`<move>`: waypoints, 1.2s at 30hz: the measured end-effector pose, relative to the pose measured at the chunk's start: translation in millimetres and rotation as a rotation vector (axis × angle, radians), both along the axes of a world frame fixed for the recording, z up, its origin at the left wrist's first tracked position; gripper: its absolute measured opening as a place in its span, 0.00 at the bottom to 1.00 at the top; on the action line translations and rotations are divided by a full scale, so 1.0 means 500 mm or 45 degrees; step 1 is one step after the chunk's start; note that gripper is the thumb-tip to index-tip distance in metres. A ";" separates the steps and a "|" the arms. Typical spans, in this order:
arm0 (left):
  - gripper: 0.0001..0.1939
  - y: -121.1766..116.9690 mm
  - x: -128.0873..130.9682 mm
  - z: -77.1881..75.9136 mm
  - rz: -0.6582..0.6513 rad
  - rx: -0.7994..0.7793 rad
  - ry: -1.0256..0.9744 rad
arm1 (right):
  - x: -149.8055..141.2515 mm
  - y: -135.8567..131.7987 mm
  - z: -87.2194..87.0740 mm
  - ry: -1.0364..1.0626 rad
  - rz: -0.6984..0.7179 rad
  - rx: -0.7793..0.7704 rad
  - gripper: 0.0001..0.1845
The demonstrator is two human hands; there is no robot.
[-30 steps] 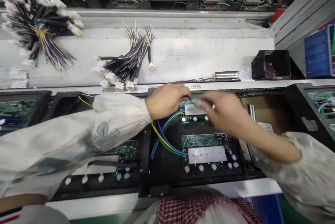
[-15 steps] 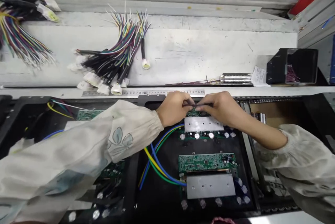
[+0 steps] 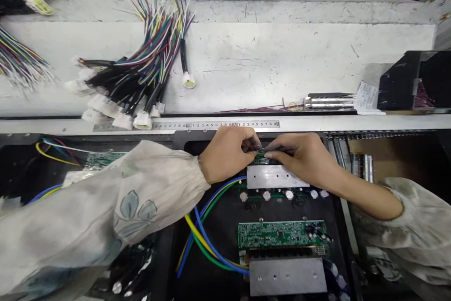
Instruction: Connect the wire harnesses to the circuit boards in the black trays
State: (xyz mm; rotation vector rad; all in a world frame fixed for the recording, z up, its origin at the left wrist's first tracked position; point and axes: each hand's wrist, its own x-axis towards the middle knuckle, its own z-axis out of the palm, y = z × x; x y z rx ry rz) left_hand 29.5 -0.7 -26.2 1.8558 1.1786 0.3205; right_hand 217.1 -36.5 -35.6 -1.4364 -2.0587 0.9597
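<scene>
Over the far edge of the upper green circuit board (image 3: 261, 157), my left hand (image 3: 230, 154) and my right hand (image 3: 305, 158) face each other with their fingertips pinched close together. What sits between the fingers is too small and covered to name. Just below them lies the board's silver metal plate (image 3: 271, 177), with round capacitors along its near side. Blue, yellow and green wires (image 3: 207, 240) curve out from the left of both boards. Nearer to me is a second circuit board (image 3: 278, 234) with its own metal plate (image 3: 287, 276). Both boards sit in a black housing (image 3: 211, 287).
A bundle of multicoloured wires with white connectors (image 3: 137, 71) lies on the white shelf. A ruler strip (image 3: 218, 125) runs along its front edge. At right are metal rods (image 3: 329, 102), a paper tag (image 3: 368, 96) and a black bin (image 3: 398, 80). Another housing stands at left.
The camera view has tilted down and moved nearer, so the shelf things sit higher and further out. Both hands stay pinched at the upper board's far edge.
</scene>
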 end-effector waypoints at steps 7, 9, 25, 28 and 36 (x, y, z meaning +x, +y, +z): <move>0.05 -0.002 -0.004 -0.010 -0.033 0.070 0.002 | -0.002 0.001 -0.001 0.001 0.003 -0.031 0.04; 0.06 -0.002 -0.005 -0.012 -0.047 0.095 0.013 | -0.002 0.002 0.001 -0.018 0.031 -0.015 0.04; 0.07 0.004 -0.003 -0.002 -0.053 0.037 0.051 | -0.001 0.012 0.010 -0.022 0.084 -0.127 0.04; 0.07 0.005 -0.004 -0.002 -0.058 0.034 0.047 | -0.001 0.015 0.012 -0.016 0.098 -0.143 0.04; 0.08 0.005 -0.006 -0.001 -0.055 0.030 0.025 | 0.001 0.018 0.013 -0.002 0.123 -0.160 0.05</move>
